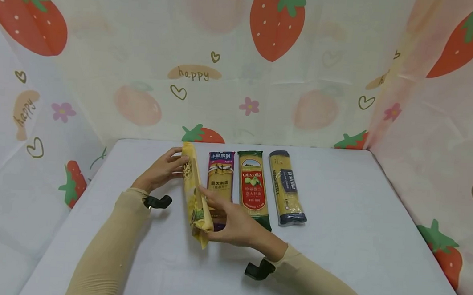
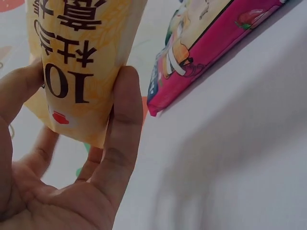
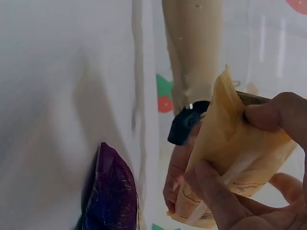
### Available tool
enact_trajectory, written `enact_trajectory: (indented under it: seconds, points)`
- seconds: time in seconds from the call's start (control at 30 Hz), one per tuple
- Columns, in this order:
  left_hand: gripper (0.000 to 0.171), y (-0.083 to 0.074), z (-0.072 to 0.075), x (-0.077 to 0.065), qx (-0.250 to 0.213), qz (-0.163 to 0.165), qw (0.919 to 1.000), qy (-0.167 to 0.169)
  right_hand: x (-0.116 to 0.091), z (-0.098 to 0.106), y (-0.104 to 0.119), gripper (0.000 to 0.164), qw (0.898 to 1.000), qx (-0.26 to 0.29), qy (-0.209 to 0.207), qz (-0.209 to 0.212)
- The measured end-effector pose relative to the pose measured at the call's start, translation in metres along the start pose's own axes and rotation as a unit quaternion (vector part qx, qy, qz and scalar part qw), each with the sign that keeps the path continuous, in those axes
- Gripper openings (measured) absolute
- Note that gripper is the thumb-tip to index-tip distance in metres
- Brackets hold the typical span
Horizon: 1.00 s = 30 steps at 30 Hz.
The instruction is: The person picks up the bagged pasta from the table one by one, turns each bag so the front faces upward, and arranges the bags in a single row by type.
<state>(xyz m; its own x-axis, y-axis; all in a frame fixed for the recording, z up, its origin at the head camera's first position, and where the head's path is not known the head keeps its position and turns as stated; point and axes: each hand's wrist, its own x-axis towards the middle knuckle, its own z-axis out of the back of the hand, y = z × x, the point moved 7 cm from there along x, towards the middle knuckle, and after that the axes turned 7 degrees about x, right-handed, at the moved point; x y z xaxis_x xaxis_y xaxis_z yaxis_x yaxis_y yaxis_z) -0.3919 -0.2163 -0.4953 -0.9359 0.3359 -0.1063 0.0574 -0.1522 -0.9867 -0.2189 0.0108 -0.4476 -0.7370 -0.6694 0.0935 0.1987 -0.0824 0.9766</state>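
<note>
A yellow pasta packet is held up on edge over the left part of the table, its far end tilted a little to the left. My left hand grips the far end, with fingers and thumb on opposite sides of the printed wrapper. At the near end, my right hand pinches the packet between thumb and fingers close to the crimped seam. Just right of it lies a purple-ended pasta packet, partly hidden behind my right hand.
A red and green spaghetti packet and a spaghetti packet with dark blue ends lie side by side to the right. The table has a white cover. Strawberry-printed cloth encloses the back and sides.
</note>
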Motion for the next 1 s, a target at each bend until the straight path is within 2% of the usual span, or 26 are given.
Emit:
enact_trajectory:
  seconds: [0.13, 0.33, 0.43, 0.57, 0.67, 0.83, 1.0]
  points:
    - [0.056, 0.0, -0.001, 0.0, 0.014, 0.009, 0.9998, -0.01, 0.0, -0.002, -0.003, 0.107, 1.0, 0.01, 0.009, -0.006]
    - [0.055, 0.001, -0.002, 0.0, 0.018, 0.008, 0.9997, -0.015, 0.003, 0.0, -0.004, 0.1, 0.999, 0.047, 0.002, 0.006]
    - [0.054, 0.001, -0.003, -0.002, 0.018, 0.006, 0.9998, 0.002, 0.004, 0.001, -0.006, 0.098, 0.996, 0.088, -0.001, 0.018]
    - [0.055, 0.001, -0.004, -0.006, 0.011, 0.006, 0.9991, 0.041, 0.004, 0.002, -0.009, 0.095, 0.991, 0.127, -0.004, 0.029]
    - [0.056, 0.001, -0.003, -0.01, -0.017, 0.022, 0.9977, 0.062, 0.004, 0.002, -0.009, 0.094, 0.989, 0.143, -0.004, 0.037]
    - [0.063, 0.004, 0.001, -0.015, -0.05, 0.045, 0.9952, 0.072, 0.005, 0.002, -0.009, 0.092, 0.987, 0.153, -0.01, 0.045]
    - [0.061, 0.007, 0.007, -0.017, -0.054, 0.045, 0.996, 0.054, 0.004, 0.002, -0.01, 0.092, 0.993, 0.109, -0.041, 0.024]
